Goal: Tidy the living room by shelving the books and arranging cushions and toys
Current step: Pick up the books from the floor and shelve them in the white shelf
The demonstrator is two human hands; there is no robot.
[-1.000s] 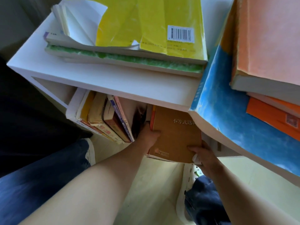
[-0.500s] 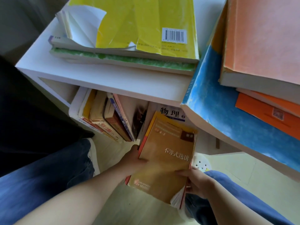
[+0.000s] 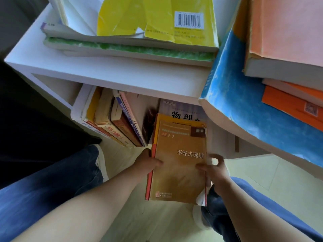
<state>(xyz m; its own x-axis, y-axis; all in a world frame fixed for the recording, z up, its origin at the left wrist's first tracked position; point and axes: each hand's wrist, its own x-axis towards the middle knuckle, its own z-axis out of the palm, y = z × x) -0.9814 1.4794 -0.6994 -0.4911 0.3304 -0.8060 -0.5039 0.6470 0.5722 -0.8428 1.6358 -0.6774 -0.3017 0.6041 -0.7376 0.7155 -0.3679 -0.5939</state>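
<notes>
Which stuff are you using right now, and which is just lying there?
In the job: brown book, gripped by left hand and right hand; white shelf; shelved books.
Just lying about: yellow book; green-edged book; blue book; orange books.

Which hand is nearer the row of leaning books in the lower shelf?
Left. The left hand grips the brown book by its left edge, just below the leaning books; the right hand holds the opposite edge, farther away.
</notes>
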